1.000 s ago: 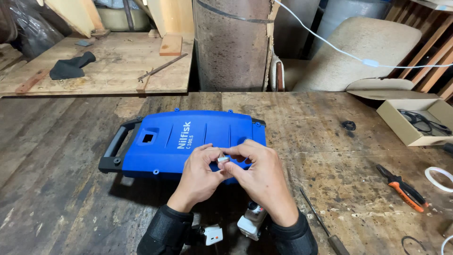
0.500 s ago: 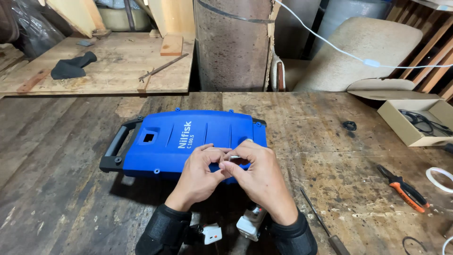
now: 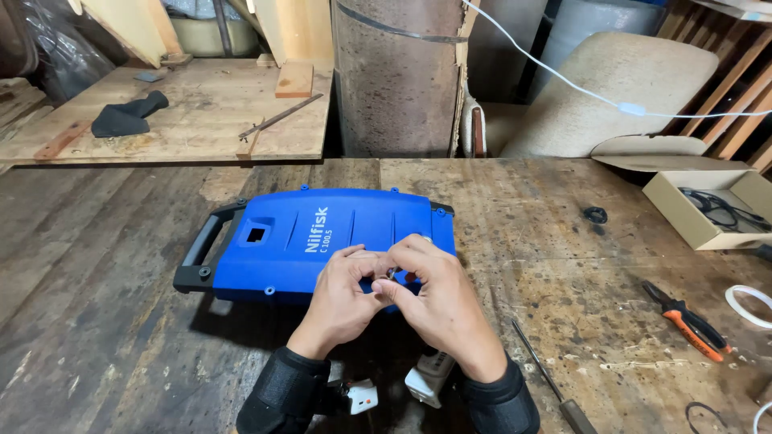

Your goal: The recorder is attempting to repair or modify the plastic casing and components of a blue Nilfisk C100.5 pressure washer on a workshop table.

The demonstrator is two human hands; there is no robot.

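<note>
A blue plastic machine casing (image 3: 322, 237) with a black handle (image 3: 203, 249) at its left end lies flat on the worn wooden workbench (image 3: 104, 321). My left hand (image 3: 342, 301) and my right hand (image 3: 442, 309) meet over the casing's near right corner. Their fingertips pinch a small metal part (image 3: 391, 274), too small to identify. Both wrists wear black cuffs. Below my wrists lie small white parts (image 3: 426, 378), one with an orange dot.
Orange-handled pliers (image 3: 690, 321) and a thin screwdriver (image 3: 547, 378) lie on the right. An open cardboard box (image 3: 708, 205) with black cable sits far right. A small black ring (image 3: 595, 214) lies by it. A metal drum (image 3: 394, 76) and a second bench stand behind.
My hands stay together over the casing's near right corner, fingers shifting slightly around the small part. The casing has not moved.
</note>
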